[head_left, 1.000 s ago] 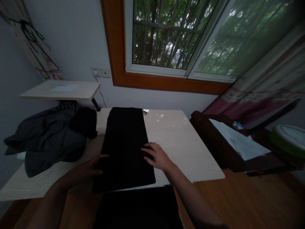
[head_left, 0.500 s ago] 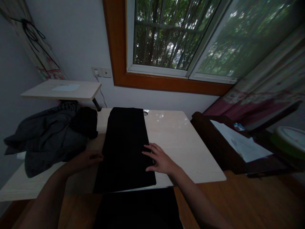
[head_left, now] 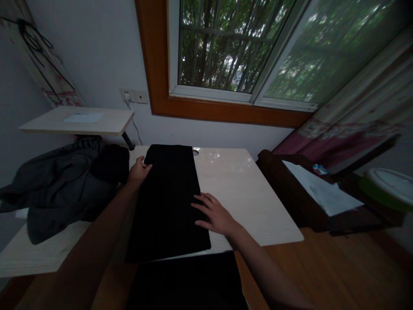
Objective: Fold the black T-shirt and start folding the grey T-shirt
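Hands (head_left: 215,214) at black cloth (head_left: 169,198); paper (head_left: 84,118) seemingly lettered, illegible

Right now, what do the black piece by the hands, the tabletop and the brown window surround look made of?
The black piece: probably cloth, matte; it lies flat, soft-edged, with almost no shine.
The tabletop: wood or wood-look laminate, pale and smooth; faint grain and reflections show.
The window surround: perhaps varnished wood, going by its orange-brown colour; its grain is hard to make out.
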Available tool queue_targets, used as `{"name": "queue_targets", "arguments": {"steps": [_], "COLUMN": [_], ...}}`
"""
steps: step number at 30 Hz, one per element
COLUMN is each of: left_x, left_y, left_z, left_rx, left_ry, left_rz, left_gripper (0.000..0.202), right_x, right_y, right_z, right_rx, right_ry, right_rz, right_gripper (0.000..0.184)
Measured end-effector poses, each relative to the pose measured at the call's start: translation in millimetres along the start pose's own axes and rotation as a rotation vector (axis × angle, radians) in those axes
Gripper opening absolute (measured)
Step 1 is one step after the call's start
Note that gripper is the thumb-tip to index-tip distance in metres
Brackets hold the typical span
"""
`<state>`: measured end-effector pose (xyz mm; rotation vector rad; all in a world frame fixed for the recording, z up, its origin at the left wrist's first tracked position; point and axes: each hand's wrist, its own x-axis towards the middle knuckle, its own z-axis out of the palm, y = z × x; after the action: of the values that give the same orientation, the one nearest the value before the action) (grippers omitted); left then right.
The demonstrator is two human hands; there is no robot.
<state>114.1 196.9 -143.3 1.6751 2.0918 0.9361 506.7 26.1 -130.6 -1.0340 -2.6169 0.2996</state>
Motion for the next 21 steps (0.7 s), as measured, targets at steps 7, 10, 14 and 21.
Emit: {"name": "queue_targets", "arguments": {"steps": [7, 10, 14, 21], "left_x": [10, -3, -21, -24], "left_y": [-7, -7, 0, 23], "left_z": [3.1, -0.1, -3.9, 6.1], "left_rx": [0.018, 0.086, 0.295, 0.416], "left_ry": [0.042, 0.056, 0.117, 0.054], "left_rz": [-0.036, 0.021, 0.168, 0.430], "left_gripper": [0.064, 0.060, 0.050, 0.043], "right_x": [1, 1, -1, 11], "right_y": [-1, -3, -10, -23], "right_z": [-1, -3, -6, -11], "right_rx": [-0.005, -0.001, -0.008, -0.028], "right_ry": [-0.006, -0.010, -0.021, 0.074], "right_rz": [0.002, 0.002, 0.014, 0.059], "right_gripper": [0.066, 0.066, 0.065, 0.032]}}
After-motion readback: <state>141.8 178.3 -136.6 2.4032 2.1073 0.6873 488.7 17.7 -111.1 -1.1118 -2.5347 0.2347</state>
